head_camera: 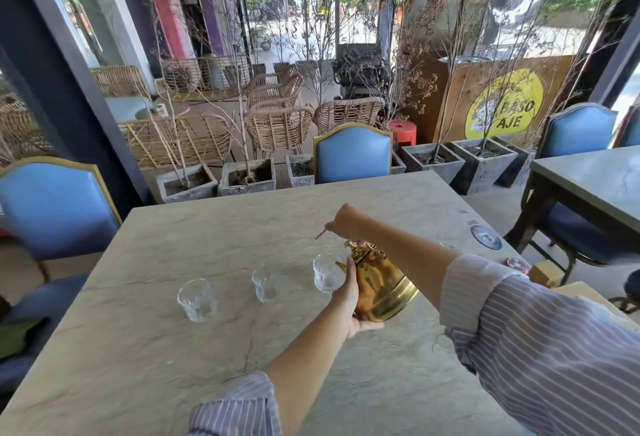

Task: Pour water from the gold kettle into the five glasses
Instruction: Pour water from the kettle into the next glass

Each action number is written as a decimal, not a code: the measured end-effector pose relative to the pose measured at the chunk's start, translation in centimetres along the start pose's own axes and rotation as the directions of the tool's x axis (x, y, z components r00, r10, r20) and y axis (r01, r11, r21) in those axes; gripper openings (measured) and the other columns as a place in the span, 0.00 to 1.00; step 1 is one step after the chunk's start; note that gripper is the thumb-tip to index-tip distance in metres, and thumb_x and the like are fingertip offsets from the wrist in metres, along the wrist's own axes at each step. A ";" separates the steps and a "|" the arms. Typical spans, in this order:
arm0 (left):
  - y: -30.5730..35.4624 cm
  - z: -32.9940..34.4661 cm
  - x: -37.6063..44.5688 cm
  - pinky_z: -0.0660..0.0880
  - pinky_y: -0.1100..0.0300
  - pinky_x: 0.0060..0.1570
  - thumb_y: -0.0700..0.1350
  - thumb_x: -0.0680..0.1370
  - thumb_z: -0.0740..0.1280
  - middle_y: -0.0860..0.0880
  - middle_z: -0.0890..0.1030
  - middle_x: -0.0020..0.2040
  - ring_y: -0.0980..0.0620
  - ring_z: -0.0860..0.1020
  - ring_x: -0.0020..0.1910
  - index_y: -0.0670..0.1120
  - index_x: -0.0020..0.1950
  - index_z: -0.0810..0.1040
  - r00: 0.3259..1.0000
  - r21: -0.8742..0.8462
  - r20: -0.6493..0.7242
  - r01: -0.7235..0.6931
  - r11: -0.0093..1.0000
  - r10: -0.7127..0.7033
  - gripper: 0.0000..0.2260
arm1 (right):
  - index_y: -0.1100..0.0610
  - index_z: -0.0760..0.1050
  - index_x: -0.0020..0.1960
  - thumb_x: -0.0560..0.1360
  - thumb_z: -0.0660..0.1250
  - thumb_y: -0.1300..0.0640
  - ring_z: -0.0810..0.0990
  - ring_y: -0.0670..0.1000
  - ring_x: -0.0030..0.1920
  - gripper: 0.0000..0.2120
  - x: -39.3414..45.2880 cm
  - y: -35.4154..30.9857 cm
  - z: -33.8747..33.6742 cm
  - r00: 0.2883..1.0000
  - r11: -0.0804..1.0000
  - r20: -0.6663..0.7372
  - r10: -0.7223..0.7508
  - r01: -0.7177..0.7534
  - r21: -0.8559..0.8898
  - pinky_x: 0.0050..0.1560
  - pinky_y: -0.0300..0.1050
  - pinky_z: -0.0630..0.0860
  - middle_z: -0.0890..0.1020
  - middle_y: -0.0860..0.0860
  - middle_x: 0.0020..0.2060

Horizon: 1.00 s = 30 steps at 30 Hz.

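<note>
Head view is giving us the whole pour from above, and we are tilting the gold kettle (384, 283) over toward our left. Our right hand (348, 222) is closed around the handle up top, carrying the weight from above so the body can swing under it. Our left hand (349, 300) is spread wide and flat against the kettle's side and underside, not gripping, just cupping, so we are steadying the tilt and keeping the flow slow.

Just beyond the fingers of that left hand, touching or nearly touching the spout, the nearest glass (325, 273) is standing upright; the spout itself is mostly hidden behind the hand, so we cannot tell whether water is actually running. Further out to the left of the hand, two more glasses are waiting in a loose row on the surface (207, 227): the middle glass (265, 284) and the far-left glass (197, 300), both upright and well apart from each other. They are lined up that way, we judge, so the kettle can travel along them without our lifting it far.

Behind our right forearm, a fourth glass (446, 241) is peeking out near a round blue coaster (486, 237). A fifth we are not seeing; the arm may be covering it.

How full any glass is, we cannot say: they are clear and small here. Two hands on the kettle suggests it is heavy, and a sudden tip could overshoot such a narrow rim.
</note>
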<state>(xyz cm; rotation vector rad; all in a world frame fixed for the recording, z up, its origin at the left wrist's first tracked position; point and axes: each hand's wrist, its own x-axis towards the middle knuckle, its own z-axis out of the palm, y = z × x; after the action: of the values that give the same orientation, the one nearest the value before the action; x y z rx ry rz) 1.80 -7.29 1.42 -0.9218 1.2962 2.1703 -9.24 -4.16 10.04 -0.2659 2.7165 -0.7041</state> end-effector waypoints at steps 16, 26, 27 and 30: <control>0.3 0.2 -0.8 0.75 0.31 0.61 0.77 0.69 0.61 0.37 0.70 0.76 0.31 0.72 0.71 0.47 0.77 0.65 0.999 0.028 0.033 -0.007 1.000 0.006 0.46 | 0.60 0.66 0.34 0.79 0.64 0.52 0.73 0.52 0.26 0.19 -0.2 -0.3 -0.6 0.999 0.999 -0.048 -0.001 -0.002 -0.052 0.25 0.42 0.71 0.72 0.54 0.29; 0.3 0.1 -0.1 0.77 0.31 0.57 0.78 0.67 0.62 0.37 0.71 0.75 0.31 0.72 0.71 0.48 0.77 0.65 1.000 0.041 0.024 -0.014 0.999 0.013 0.48 | 0.61 0.66 0.34 0.79 0.64 0.52 0.74 0.53 0.26 0.19 0.0 -0.1 -0.7 0.999 0.999 -0.047 0.002 -0.004 -0.047 0.24 0.41 0.70 0.73 0.55 0.29; 0.2 0.1 0.1 0.77 0.31 0.56 0.78 0.66 0.62 0.37 0.71 0.75 0.31 0.73 0.71 0.48 0.77 0.65 1.000 0.041 0.020 -0.015 0.999 0.014 0.48 | 0.60 0.66 0.34 0.79 0.64 0.51 0.74 0.53 0.26 0.19 0.1 0.0 -0.6 0.999 0.999 -0.047 0.005 -0.007 -0.047 0.25 0.41 0.71 0.73 0.54 0.29; 0.1 0.0 0.6 0.77 0.30 0.58 0.79 0.66 0.62 0.37 0.71 0.75 0.32 0.73 0.71 0.48 0.77 0.65 1.000 0.037 0.019 -0.010 0.999 0.010 0.49 | 0.61 0.69 0.35 0.79 0.64 0.51 0.74 0.53 0.26 0.19 0.1 0.0 -0.6 0.999 0.999 -0.041 0.019 -0.021 -0.036 0.26 0.42 0.72 0.74 0.54 0.29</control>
<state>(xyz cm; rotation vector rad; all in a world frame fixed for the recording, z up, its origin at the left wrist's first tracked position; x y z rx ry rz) 1.36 -7.33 1.04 -0.8805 1.3310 2.1496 -9.54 -3.92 10.46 -0.2350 2.7688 -0.6618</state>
